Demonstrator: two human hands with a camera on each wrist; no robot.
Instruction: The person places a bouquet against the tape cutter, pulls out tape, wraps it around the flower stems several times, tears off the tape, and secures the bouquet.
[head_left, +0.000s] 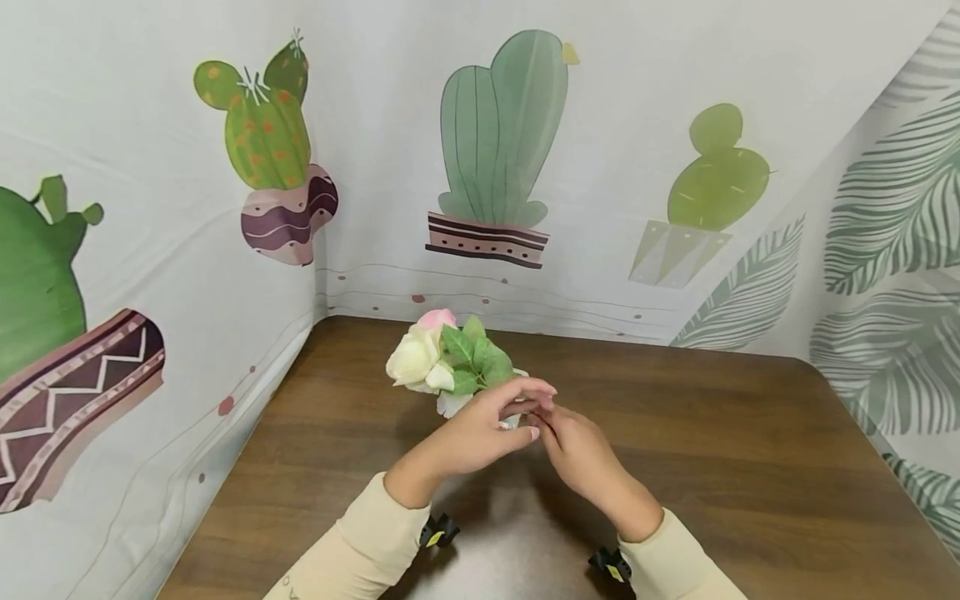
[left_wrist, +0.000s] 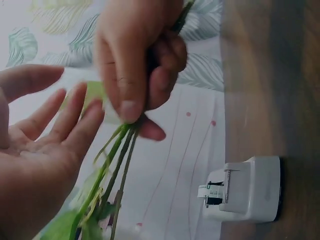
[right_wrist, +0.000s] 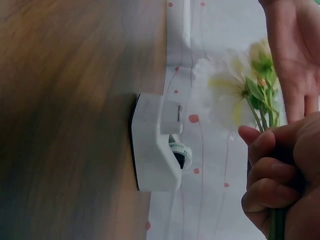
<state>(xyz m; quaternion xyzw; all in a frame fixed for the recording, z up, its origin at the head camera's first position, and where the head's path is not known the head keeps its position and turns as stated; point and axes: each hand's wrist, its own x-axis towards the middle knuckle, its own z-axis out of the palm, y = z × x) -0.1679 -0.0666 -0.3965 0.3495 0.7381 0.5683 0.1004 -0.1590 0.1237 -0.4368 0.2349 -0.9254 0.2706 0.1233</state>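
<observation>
A small bunch of artificial flowers [head_left: 427,358], white and pink blooms with green leaves, is held above a brown wooden table [head_left: 750,467]. My right hand [head_left: 581,454] grips the green stems [left_wrist: 117,160], its fingers curled round them [right_wrist: 280,185]. My left hand [head_left: 487,425] lies beside the bunch with its fingers straight and its palm [left_wrist: 40,150] turned toward the stems, holding nothing. In the right wrist view the white blooms [right_wrist: 225,95] stand above my fist, with the open left hand [right_wrist: 295,55] behind them.
A white tape dispenser [right_wrist: 155,150] stands on the table close to the hands, also in the left wrist view [left_wrist: 245,190]. A cloth backdrop printed with cacti [head_left: 495,142] and leaves walls the table at the back and both sides.
</observation>
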